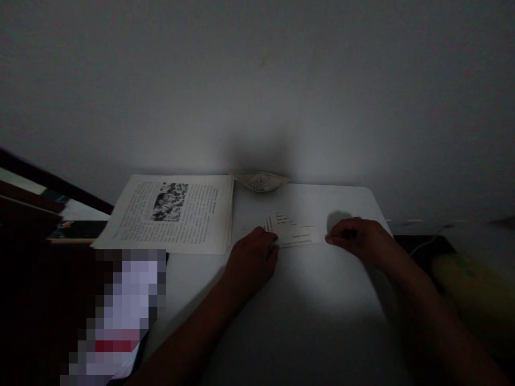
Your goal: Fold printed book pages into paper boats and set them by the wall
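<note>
A small folded piece of printed paper [295, 234] lies on the white table, with a pointed flap at its upper left. My left hand [253, 254] has its curled fingers on the paper's left end, gripping or pressing it there; the fingertips are partly hidden. Just off the paper's right end, my right hand [358, 238] holds thumb and fingers pinched together, with nothing visible between them and a narrow gap to the paper. Behind the paper, a folded paper boat [259, 182] stands against the wall.
A stack of printed sheets [193, 236] with a picture covers the table's back left. The white table [333, 201] meets a grey wall [257, 80]. At the front left a blurred-out object [132, 300] lies by the table edge. Something yellowish-green [475, 284] sits at the right, near a thin cable.
</note>
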### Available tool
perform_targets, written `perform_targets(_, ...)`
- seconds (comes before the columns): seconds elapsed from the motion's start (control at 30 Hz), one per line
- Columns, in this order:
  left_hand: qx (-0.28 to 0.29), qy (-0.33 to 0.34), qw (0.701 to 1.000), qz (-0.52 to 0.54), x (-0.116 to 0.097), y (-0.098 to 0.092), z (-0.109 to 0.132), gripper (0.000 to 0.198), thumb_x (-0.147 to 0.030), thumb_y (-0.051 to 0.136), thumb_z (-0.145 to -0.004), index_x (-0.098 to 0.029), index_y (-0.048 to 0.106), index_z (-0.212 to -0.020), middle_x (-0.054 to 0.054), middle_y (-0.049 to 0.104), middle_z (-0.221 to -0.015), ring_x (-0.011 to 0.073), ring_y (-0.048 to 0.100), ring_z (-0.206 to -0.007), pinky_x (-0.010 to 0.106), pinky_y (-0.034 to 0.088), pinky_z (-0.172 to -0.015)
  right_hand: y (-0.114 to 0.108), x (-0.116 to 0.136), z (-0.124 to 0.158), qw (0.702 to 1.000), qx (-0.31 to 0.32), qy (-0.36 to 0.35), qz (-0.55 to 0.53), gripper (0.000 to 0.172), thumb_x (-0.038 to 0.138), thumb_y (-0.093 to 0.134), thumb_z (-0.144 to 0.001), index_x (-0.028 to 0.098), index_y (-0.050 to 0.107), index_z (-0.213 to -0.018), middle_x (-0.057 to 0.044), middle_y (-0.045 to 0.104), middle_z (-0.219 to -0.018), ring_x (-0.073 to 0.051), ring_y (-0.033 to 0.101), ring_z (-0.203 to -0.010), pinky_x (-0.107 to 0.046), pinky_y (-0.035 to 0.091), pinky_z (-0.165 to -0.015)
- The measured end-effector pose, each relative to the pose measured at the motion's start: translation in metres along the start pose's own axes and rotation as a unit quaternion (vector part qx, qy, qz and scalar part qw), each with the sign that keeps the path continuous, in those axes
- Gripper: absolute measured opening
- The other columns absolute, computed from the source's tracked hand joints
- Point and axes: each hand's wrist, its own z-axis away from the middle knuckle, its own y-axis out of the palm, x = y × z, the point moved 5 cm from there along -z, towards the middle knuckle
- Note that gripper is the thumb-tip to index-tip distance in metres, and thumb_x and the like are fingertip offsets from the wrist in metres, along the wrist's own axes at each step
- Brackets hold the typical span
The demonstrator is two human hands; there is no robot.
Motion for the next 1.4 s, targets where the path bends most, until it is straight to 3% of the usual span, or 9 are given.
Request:
perform_targets(0.2, 0.0, 0.003, 1.0, -0.017, -0.001, 0.0, 0.001, 0.02, -0.022, 0.049, -0.085, -0.016, 0.059, -0.101, 0.006, 0.06, -0.092, 0.0168, 0.059, -0.083, 0.03, 0.05, -0.077, 0.002, 0.011, -0.004, 0.999, -0.004, -0.041, 0.012, 0.012, 0.034, 0.061, -0.078, 0.023, 0.066, -0.077, -0.001, 0.067, -0.069, -0.017, 0.061, -0.062, -0.03, 0.046, -0.062)
perform_targets(0.43, -0.011, 0.022, 0.999, -0.033, -0.003, 0.003, 0.002, 0.017, -0.025, 0.049, -0.085, -0.018, 0.06, -0.097, 0.005, 0.061, -0.091, 0.0177, 0.059, -0.084, 0.031, 0.049, -0.076, 0.016, 0.032, -0.01, 0.993, -0.046, -0.111, 0.009, 0.019, 0.034, 0.05, -0.088, 0.022, 0.063, -0.091, -0.004, 0.065, -0.091, -0.02, 0.058, -0.087, -0.037, 0.041, -0.081)
perform_targets(0.73, -0.015, 0.039, 0.999, -0.022, -0.005, 0.003, 0.005, 0.016, -0.03, 0.053, -0.084, -0.019, 0.06, -0.093, 0.004, 0.061, -0.089, 0.0162, 0.058, -0.08, 0.028, 0.049, -0.07, 0.025, 0.048, -0.011, 0.988, -0.05, -0.125, -0.075, 0.016, 0.033, 0.059, -0.083, 0.02, 0.06, -0.073, -0.002, 0.064, -0.078, -0.017, 0.057, -0.077, -0.033, 0.041, -0.075)
perform_targets(0.93, -0.013, 0.044, 0.999, -0.011, -0.004, 0.003, 0.005, 0.016, -0.031, 0.054, -0.083, -0.018, 0.06, -0.091, 0.004, 0.062, -0.088, 0.0167, 0.059, -0.08, 0.029, 0.048, -0.069, 0.025, 0.044, -0.008, 0.99, -0.043, -0.087, -0.106, 0.02, 0.037, 0.061, -0.081, 0.02, 0.059, -0.07, -0.001, 0.06, -0.068, -0.015, 0.055, -0.067, -0.031, 0.043, -0.066)
perform_targets(1.13, -0.019, 0.056, 0.998, -0.012, -0.006, 0.005, 0.004, 0.014, -0.029, 0.051, -0.085, -0.018, 0.06, -0.088, 0.004, 0.062, -0.086, 0.0164, 0.059, -0.078, 0.029, 0.048, -0.067, 0.027, 0.046, -0.007, 0.991, -0.043, -0.098, -0.083, 0.014, 0.034, 0.064, -0.079, 0.021, 0.063, -0.083, -0.001, 0.063, -0.076, -0.017, 0.057, -0.075, -0.035, 0.042, -0.076)
perform_targets(1.27, -0.017, 0.058, 0.998, -0.005, -0.006, 0.007, 0.004, 0.014, -0.027, 0.051, -0.085, -0.017, 0.06, -0.089, 0.004, 0.062, -0.086, 0.0156, 0.059, -0.076, 0.028, 0.048, -0.066, 0.03, 0.051, -0.008, 0.993, -0.04, -0.111, -0.024, 0.028, 0.038, 0.066, -0.075, 0.023, 0.063, -0.098, -0.002, 0.064, -0.083, -0.02, 0.058, -0.082, -0.04, 0.038, -0.083)
perform_targets(1.4, -0.016, 0.049, 0.999, 0.015, -0.006, 0.007, 0.003, 0.014, -0.026, 0.056, -0.083, -0.017, 0.059, -0.093, 0.004, 0.06, -0.09, 0.0153, 0.059, -0.077, 0.029, 0.05, -0.068, 0.033, 0.052, -0.008, 0.994, -0.013, -0.102, -0.03, 0.022, 0.032, 0.067, -0.074, 0.022, 0.062, -0.093, -0.003, 0.063, -0.084, -0.02, 0.057, -0.083, -0.039, 0.038, -0.082)
